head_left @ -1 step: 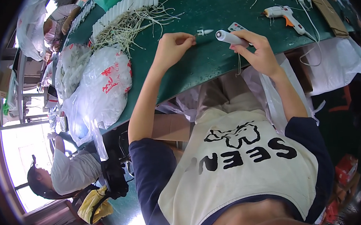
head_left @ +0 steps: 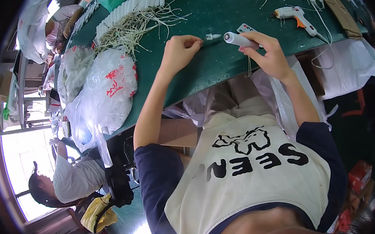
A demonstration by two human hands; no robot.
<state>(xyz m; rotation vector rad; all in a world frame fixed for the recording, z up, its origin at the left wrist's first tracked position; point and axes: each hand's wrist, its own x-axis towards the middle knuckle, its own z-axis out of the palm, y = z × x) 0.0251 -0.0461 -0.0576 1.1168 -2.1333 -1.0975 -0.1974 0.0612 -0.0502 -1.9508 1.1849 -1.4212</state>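
- 2 hands work over the green table [head_left: 232,9] edge: the right hand [head_left: 266,55] is closed round a white tube [head_left: 238,39], thin cords trailing below it
- 1 small white piece [head_left: 211,36] is pinched in the left hand [head_left: 182,51] fingertips, just off the tube's open end; line both up along 1 axis, I judge, and press straight
- Farther off lie a glue gun [head_left: 295,16], loose cream cords [head_left: 146,26] and a row of white tubes [head_left: 130,10]

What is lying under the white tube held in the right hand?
Under the white tube in the right hand lies the green table and a small pale card with dots, partly covered by the tube. Thin cords hang below the hand.
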